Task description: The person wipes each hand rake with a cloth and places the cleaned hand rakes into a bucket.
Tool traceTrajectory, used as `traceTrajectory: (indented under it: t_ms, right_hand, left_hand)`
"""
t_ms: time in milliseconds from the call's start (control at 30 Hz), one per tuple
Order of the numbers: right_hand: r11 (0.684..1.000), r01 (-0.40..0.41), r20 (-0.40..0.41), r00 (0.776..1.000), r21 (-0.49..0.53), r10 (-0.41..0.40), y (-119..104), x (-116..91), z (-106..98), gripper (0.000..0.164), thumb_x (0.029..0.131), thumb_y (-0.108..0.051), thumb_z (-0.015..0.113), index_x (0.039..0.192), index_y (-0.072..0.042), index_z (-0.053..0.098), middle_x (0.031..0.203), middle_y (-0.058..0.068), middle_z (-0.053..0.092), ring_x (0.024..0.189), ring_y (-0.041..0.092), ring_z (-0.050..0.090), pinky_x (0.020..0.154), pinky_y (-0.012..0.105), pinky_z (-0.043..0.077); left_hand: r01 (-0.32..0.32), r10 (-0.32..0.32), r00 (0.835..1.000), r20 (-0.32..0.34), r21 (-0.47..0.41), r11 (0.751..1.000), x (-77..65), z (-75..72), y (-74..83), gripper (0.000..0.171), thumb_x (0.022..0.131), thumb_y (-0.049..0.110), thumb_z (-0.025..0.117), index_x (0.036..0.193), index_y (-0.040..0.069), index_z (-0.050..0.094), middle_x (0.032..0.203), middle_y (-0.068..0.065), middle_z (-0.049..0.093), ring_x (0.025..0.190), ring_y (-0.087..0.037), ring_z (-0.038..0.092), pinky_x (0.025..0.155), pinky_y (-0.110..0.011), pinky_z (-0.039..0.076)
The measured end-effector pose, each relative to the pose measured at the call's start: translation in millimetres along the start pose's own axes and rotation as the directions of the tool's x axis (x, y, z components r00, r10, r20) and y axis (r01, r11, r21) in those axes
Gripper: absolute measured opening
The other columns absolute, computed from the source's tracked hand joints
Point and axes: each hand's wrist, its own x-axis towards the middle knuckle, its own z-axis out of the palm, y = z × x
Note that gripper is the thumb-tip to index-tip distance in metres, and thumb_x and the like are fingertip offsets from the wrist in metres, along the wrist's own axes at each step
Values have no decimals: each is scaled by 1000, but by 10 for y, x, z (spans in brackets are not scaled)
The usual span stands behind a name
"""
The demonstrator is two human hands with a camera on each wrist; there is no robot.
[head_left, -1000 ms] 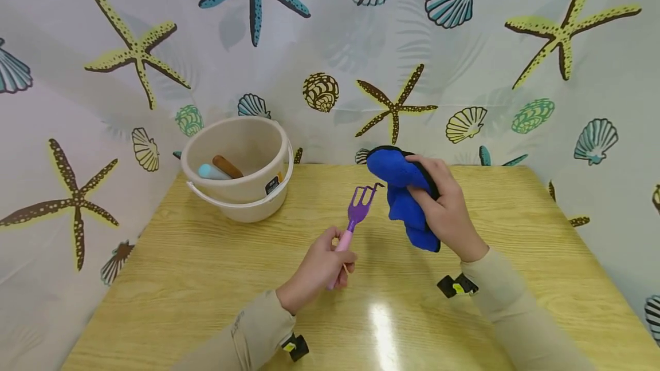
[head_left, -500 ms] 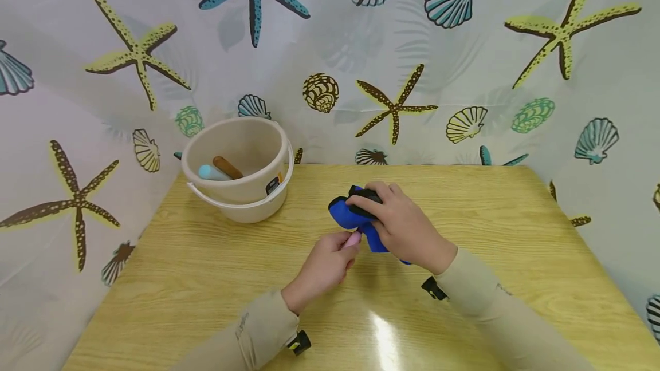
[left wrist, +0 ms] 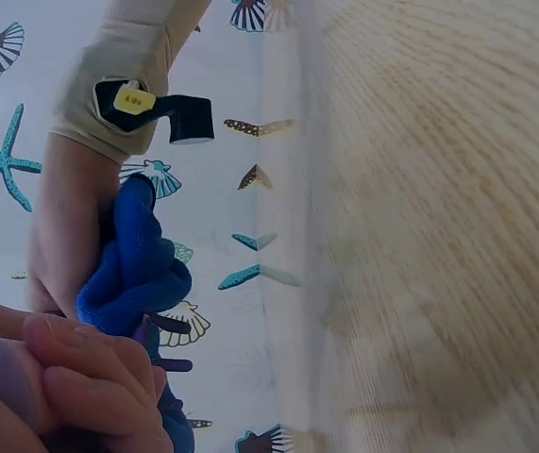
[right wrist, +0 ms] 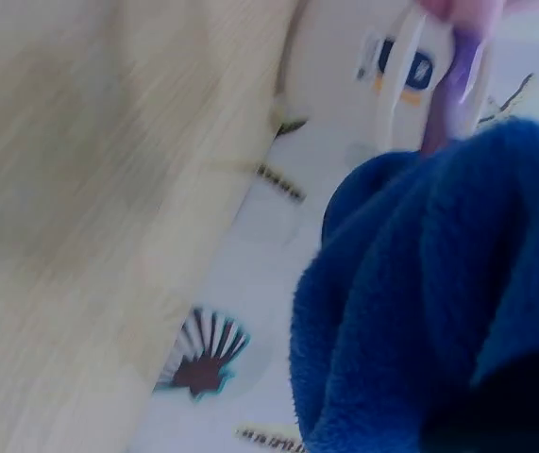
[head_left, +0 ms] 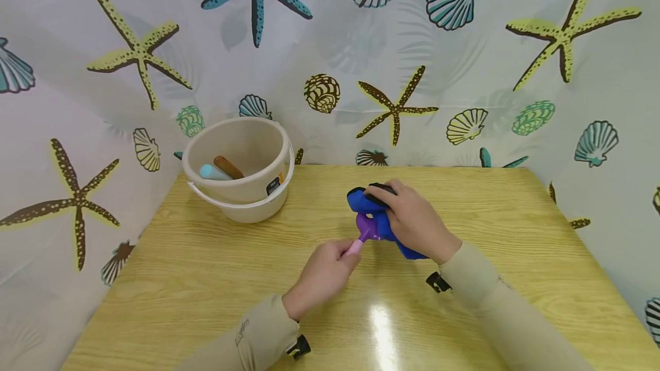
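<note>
My left hand (head_left: 325, 271) grips the pink handle of a small purple hand rake (head_left: 365, 227) above the middle of the table. In my right hand (head_left: 420, 225) is a blue cloth (head_left: 361, 202) with black edging, bunched up against the rake's head. Part of the purple head shows, while the cloth hides most of the tines. The left wrist view has dark tine tips (left wrist: 173, 364) poking out beside the folded cloth (left wrist: 137, 264). From the right wrist, the rake's purple neck (right wrist: 450, 94) runs down behind the fluffy cloth (right wrist: 411, 283).
A cream bucket (head_left: 234, 192) with a white handle stands at the table's back left. Inside it lean a light blue rod-like end (head_left: 212, 173) and a brown one (head_left: 227, 167). Behind the wooden table (head_left: 206, 279) hangs a curtain (head_left: 289, 73) printed with starfish and shells.
My right hand brought the cloth left and down onto the rake's head, covering it. Since then the cloth has shifted slightly right, baring part of the purple head. My left hand keeps its grip.
</note>
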Motion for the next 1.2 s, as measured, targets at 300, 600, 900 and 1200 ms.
traceTrajectory:
  t_ms: [300,600,900,1200]
  right_hand:
    - [983,178,-6,984,43,-178,-414,-65,85,44,90,-1,54,130,-19,58,121,15,54,101,28,54,77,45,54]
    - [996,74,69,995,-40,-71,-184,182,103,45,89,-2,53,129,-21,60,113,13,55,87,24,55,64,41,56]
    - [996,-91,147,985,3,90,165,187,28,45,90,-3,50,131,-20,58,110,13,57,79,24,57,65,44,55]
    - [999,-25,-59,998,47,27,25,-99,-54,47,88,2,51,129,-18,59,109,12,54,83,24,56,66,44,55]
  left_hand:
    - [-49,54,997,-48,88,995,76,23,-16,29,94,15,50,65,13,51,51,6,37,39,-8,34,38,-23,27]
    - [-56,57,998,-6,121,991,15,19,-6,27,99,21,49,77,14,63,49,5,37,36,-8,33,34,-21,25]
    - [8,-12,999,40,87,996,-58,39,8,29,96,16,53,121,7,65,50,5,39,36,-6,31,31,-20,23]
    - [-28,28,1000,5,21,999,-58,19,4,25,97,22,54,115,12,68,51,6,38,36,-6,30,32,-20,23]
